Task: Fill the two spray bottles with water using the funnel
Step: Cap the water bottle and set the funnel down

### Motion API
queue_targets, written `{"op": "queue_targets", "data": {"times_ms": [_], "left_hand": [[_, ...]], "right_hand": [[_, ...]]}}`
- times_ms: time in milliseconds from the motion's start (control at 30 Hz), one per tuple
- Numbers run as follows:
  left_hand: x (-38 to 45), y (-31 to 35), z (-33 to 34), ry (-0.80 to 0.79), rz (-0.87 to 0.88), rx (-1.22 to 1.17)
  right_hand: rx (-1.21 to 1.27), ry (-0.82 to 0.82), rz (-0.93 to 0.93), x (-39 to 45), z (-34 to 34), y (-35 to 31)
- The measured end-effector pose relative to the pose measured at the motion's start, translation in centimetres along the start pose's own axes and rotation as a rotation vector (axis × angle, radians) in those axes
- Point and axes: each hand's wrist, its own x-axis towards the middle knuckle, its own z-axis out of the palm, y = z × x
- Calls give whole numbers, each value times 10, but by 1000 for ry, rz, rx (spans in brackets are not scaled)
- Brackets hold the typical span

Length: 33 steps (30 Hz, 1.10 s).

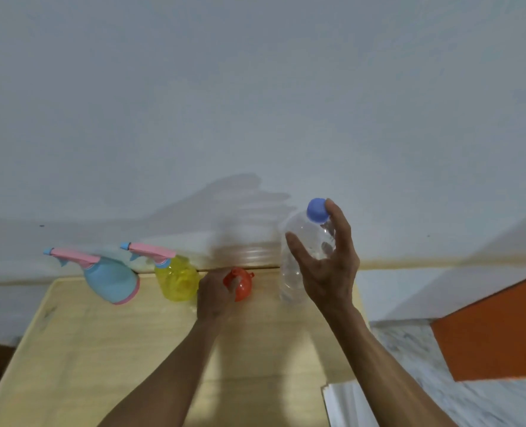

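My left hand (214, 298) grips the orange funnel (239, 283), my spread right hand (326, 266) nears the water bottle (295, 257); I'd uncap the 2 spray bottles first.

Looks like a plain room in a home: a small light-wood counter (101, 349) pushed against a bare white wall (255, 87), pale marbled floor (409, 343) to the right, an orange panel (496, 331) beside it, and colourful household spray bottles (114, 282) standing at the back.
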Motion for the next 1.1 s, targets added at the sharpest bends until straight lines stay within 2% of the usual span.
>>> {"op": "queue_targets", "data": {"times_ms": [433, 833, 1100], "left_hand": [[16, -15, 26, 3, 3, -17], [14, -18, 29, -25, -35, -17], [15, -13, 21, -139, -63, 7]], "right_hand": [[-6, -19, 13, 19, 14, 18], [-34, -34, -49, 15, 18, 21], [-68, -92, 11, 17, 12, 10]]}}
